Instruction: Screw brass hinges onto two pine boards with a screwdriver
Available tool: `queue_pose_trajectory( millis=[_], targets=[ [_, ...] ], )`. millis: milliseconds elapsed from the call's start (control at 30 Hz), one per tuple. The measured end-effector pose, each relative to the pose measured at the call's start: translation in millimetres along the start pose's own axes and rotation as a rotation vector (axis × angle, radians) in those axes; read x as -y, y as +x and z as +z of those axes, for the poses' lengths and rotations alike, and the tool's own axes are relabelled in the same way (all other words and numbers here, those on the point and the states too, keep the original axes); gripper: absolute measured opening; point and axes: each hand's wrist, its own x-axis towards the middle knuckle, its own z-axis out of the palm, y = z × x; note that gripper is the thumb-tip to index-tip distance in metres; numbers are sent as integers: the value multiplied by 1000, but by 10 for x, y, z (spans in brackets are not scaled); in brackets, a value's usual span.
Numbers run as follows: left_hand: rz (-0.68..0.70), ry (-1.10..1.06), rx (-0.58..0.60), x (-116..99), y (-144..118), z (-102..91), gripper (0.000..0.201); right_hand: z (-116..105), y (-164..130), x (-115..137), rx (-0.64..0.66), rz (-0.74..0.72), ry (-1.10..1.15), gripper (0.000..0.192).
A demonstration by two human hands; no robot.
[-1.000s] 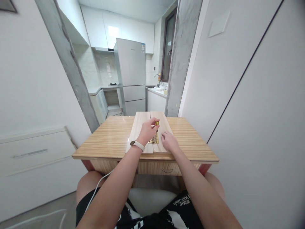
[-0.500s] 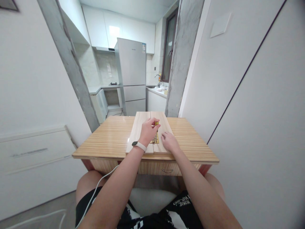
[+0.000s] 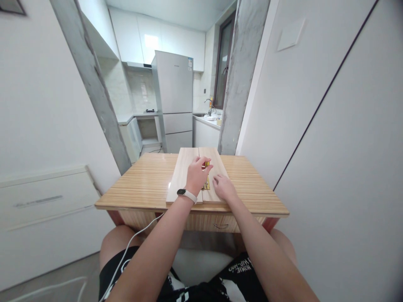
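Observation:
Two pale wooden boards (image 3: 182,174) lie side by side on a striped wooden table (image 3: 141,184). My left hand (image 3: 197,176), a white band on its wrist, is closed around a small tool with a yellow and black handle (image 3: 207,163), held upright over the seam between the boards. Under it a brass hinge (image 3: 207,184) lies across the seam, mostly hidden by the hand. My right hand (image 3: 223,187) rests flat on the right board, fingers beside the hinge, holding nothing.
The table has a drawer with a handle (image 3: 221,226) at its front edge, above my knees. White walls close in on both sides. A grey pillar (image 3: 237,84), a fridge (image 3: 174,100) and a kitchen counter with sink (image 3: 206,119) stand beyond the table.
My left wrist has rolled a little clockwise around the yellow tool, and the wristband has turned. The right hand and the boards have stayed put.

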Motion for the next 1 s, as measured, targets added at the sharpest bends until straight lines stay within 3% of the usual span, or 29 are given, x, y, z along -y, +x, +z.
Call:
queue_pose_trajectory(
  millis=[167,400,700,867,1000],
  targets=[
    [-10,11,4,-5,29,-28,15,14,3,-7,9,0,7,32],
    [-70,-166,152,19,72,-81,20,7,-7,-2,-1,-2,3,33],
    [10,-28,-12,18,-20,3,20,6,0,-5,7,-9,3,32],
    [-9,-14,-16,4,11,3,18,21,6,-12,10,-9,2,33],
    [-32,-96,65,18,53,-44,17,18,1,-9,9,2,7,34]
  ],
)
